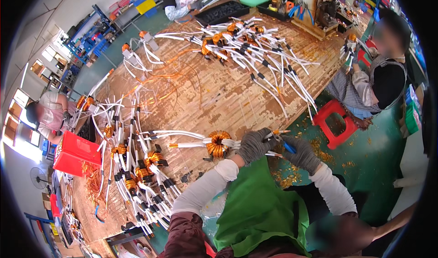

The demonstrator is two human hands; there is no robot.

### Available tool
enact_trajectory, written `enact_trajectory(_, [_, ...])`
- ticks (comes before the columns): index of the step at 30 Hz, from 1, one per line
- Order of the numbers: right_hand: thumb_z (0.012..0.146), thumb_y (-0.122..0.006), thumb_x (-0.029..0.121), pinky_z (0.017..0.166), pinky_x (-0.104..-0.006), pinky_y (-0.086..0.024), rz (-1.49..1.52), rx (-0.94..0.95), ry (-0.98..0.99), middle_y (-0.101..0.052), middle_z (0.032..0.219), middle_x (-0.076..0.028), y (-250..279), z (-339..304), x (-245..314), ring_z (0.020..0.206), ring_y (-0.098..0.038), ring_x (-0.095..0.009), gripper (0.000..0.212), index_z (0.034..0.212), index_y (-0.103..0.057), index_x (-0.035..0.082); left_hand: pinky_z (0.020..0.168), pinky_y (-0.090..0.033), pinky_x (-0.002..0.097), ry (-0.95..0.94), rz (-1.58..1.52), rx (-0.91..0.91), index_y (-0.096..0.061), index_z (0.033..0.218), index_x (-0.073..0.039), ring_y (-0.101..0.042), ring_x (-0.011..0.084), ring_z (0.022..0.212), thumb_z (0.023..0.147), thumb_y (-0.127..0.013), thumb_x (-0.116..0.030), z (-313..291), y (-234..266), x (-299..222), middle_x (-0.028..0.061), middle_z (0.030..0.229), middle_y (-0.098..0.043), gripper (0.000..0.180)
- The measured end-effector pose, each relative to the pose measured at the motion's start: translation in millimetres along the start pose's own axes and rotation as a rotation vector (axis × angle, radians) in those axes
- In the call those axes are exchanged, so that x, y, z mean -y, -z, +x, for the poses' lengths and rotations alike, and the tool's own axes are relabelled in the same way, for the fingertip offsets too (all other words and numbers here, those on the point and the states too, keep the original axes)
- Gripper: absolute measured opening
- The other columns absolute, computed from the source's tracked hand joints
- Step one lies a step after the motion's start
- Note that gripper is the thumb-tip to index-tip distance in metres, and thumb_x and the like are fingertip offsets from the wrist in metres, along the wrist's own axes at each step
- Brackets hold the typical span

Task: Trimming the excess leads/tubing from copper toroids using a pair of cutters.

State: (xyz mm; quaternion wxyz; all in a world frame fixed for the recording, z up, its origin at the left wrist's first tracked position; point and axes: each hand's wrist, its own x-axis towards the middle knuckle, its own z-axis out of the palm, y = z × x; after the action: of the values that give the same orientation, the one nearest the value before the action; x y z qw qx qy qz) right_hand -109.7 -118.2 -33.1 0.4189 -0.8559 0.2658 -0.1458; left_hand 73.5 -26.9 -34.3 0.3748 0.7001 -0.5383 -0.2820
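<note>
My left hand (254, 145), in a grey glove, grips the white-sleeved wires (235, 143) coming off a copper-wound ring coil (217, 143) at the near edge of the wooden table (214, 93). My right hand (301, 154), also gloved in grey, holds a small blue-handled tool (289, 147) against the wire ends, which stick out between the two hands. More white leads (175, 135) of the same coil trail to the left over the table.
A heap of finished coils with white and black sleeves (137, 166) lies at my left; another heap (246, 43) lies across the table. A red crate (75, 154) stands at the left edge. A red stool (335, 121) stands by a seated person (378, 80). Two other people work farther off.
</note>
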Motion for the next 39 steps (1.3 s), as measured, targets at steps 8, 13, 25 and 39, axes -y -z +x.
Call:
enact_trajectory(8, [0.068,-0.064,0.014,0.073,-0.0335,-0.049,0.015,-0.083,0.053,-0.063,0.092,-0.018,-11,-9,-10,0.081,-0.063,-0.028,0.047,0.114,-0.057,0.005,0.055,-0.045,0.0349,-0.067,0.026,0.024,-0.063,0.09,-0.003,-0.059,0.0239,0.056,0.077,-0.067,-0.034,0,-3,4,0.0145,0.063,-0.06,0.034])
enact_trajectory(13, [0.069,-0.066,0.012,0.077,-0.0341,-0.048,0.045,-0.018,0.004,-0.061,0.098,-0.018,-9,-10,-5,0.087,-0.061,-0.027,0.046,0.114,-0.056,0.006,0.057,-0.046,0.037,-0.058,0.131,0.045,-0.063,0.089,-0.004,-0.061,0.0289,0.061,0.076,-0.067,-0.037,-1,1,-3,0.0156,0.066,-0.061,0.036])
enact_trajectory(25, [0.071,-0.067,0.013,0.079,-0.0348,-0.048,-0.033,-0.038,0.003,-0.061,0.101,-0.018,-13,-18,-13,0.09,-0.061,-0.027,0.046,0.115,-0.056,0.007,0.057,-0.045,0.0388,-0.082,0.16,0.041,-0.061,0.086,-0.006,-0.059,0.03,0.061,0.075,-0.063,-0.05,-4,-8,-1,0.0124,0.066,-0.06,0.045])
enact_trajectory(39, [0.072,-0.067,0.028,0.072,-0.0351,-0.049,0.07,-0.05,-0.092,-0.063,0.094,-0.014,-10,-29,-8,0.084,-0.062,-0.029,0.043,0.111,-0.059,0.014,0.053,-0.046,0.0389,-0.282,0.282,-0.069,-0.058,0.084,-0.006,-0.06,0.0299,0.058,0.08,-0.06,-0.033,-2,-27,4,0.0138,0.065,-0.06,0.027])
